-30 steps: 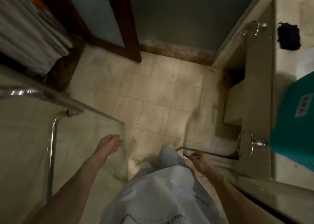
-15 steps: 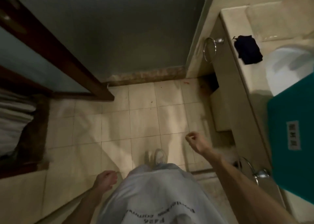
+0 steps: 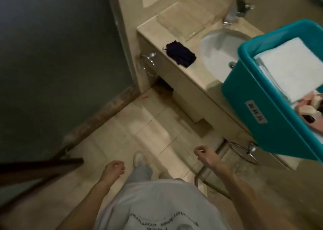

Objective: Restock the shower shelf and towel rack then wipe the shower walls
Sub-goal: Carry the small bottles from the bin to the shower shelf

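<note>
A beige stone counter [image 3: 176, 25] runs along the right, with a white oval basin [image 3: 215, 55] sunk into it and a chrome faucet [image 3: 231, 15] at its far edge. Pale floor tiles [image 3: 148, 130] fill the near middle. On the left stands a dark grey-green wall [image 3: 61, 55] — a worn brown skirting [image 3: 104, 111] lines its foot.

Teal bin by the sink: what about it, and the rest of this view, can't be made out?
All in the head view:
- Teal bin: cut off by the right edge, so its far side is unseen.
- Small items beside the white towels: blurred, partly out of frame.
- Bin label: characters too small and blurred to read.
- Dark cloth on the counter: too dim to identify.
- Shirt print: cut by the bottom edge.
</note>
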A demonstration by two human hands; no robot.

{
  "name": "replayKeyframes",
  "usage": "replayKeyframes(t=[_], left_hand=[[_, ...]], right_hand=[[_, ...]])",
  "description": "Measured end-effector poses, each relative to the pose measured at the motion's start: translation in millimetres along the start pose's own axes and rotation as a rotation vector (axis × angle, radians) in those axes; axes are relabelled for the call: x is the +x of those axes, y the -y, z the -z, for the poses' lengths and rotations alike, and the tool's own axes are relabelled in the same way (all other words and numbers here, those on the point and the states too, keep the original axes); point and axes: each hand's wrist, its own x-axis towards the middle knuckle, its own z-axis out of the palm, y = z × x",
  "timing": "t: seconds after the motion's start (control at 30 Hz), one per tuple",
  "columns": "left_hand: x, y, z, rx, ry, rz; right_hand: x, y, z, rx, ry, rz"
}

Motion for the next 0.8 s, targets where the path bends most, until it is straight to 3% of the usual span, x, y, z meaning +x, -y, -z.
replayKeyframes(t=[0.13, 0.4, 0.5, 0.6, 0.7, 0.8], left_hand=[[23, -104, -3, 0.239, 0.141, -0.281], [-23, -307, -107, 0.315, 0.418, -0.773], [-70, -353, -156, 0.272, 0.532, -0.979], [-118, -384, -194, 0.217, 0.542, -1.237], [-151, -408, -235, 0.215, 0.496, -1.477], [-172, -429, -280, 0.319, 0.536, -1.595]], right_hand=[[-23, 9, 11, 0.273, -0.096, -0.07], [-92, 57, 106, 0.587, -0.57, 0.163], [-115, 64, 150, 0.678, -0.756, 0.295], [-127, 59, 201, 0.789, -0.853, 0.364], [-122, 35, 257, 0.794, -0.956, 0.377], [-108, 3, 305, 0.701, -1.081, 0.305]])
